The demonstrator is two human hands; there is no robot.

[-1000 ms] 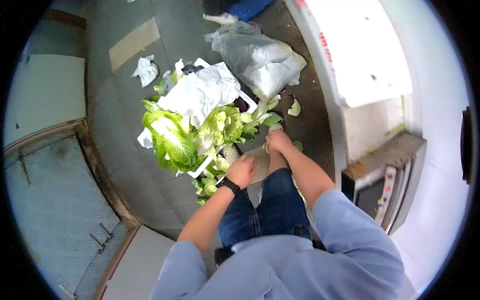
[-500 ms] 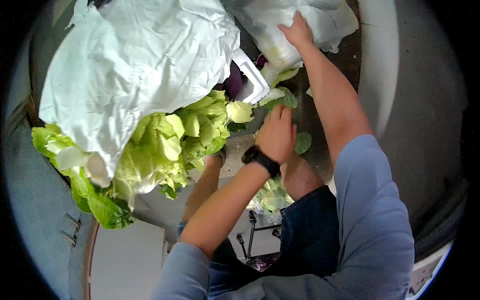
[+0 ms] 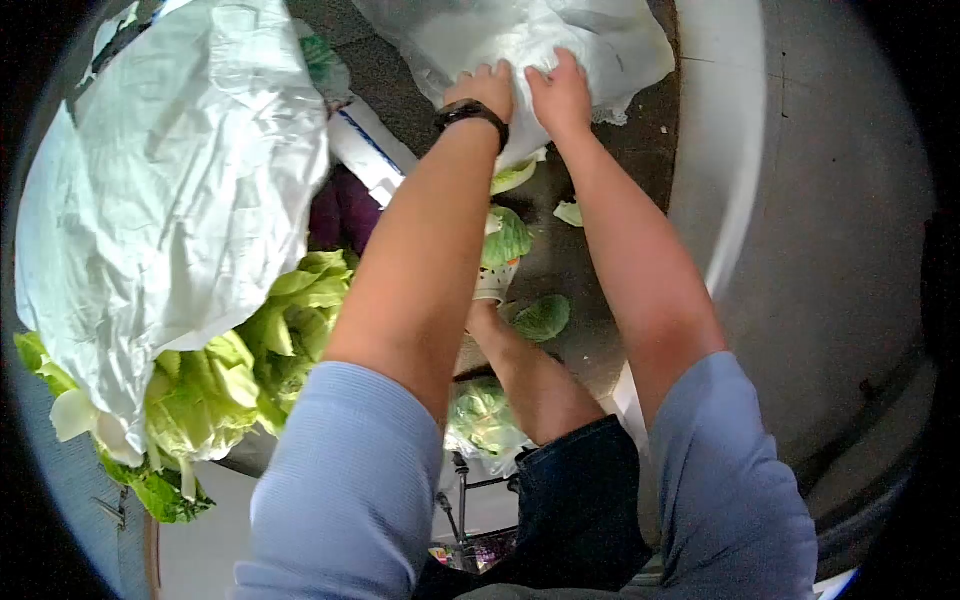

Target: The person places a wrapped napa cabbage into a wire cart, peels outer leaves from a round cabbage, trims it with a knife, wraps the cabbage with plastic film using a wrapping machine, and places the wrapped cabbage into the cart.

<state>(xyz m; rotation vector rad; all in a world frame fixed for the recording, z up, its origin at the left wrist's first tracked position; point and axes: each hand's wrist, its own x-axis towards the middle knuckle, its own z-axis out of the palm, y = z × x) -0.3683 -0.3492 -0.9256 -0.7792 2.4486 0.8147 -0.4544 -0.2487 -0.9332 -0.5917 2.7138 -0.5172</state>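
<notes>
Both hands are on a big cloudy plastic bag point(image 3: 625, 55), which lies right under the fingers and spreads out past them. The left hand point(image 3: 487, 90) has a black watch point(image 3: 472, 114) on its wrist, and its fingers are bent a bit and a little apart on top of the bag. I can't tell if it is pinching the plastic. The right hand point(image 3: 562, 92) is just beside it, with a small gap between the two. Its thumb sticks out away from its fingers, so it is part way spread, and it touches the bag too. To the left of the left hand, a big crinkly white sheet point(image 3: 190, 180) lies over a pile of pale green leaves point(image 3: 265, 350). Between that sheet and the left arm are a white rim point(image 3: 365, 145) and something dark purple point(image 3: 343, 212). Just on the near side of the hands, a pale leaf point(image 3: 517, 175) touches the bottom of the bag. Closer to the body, between the arms, a green leaf point(image 3: 510, 240) is by a light shoe with holes point(image 3: 490, 286), and a round leaf point(image 3: 543, 317) is on the dark floor point(image 3: 605, 270). A small leaf scrap point(image 3: 568, 213) is near the right arm.
</notes>
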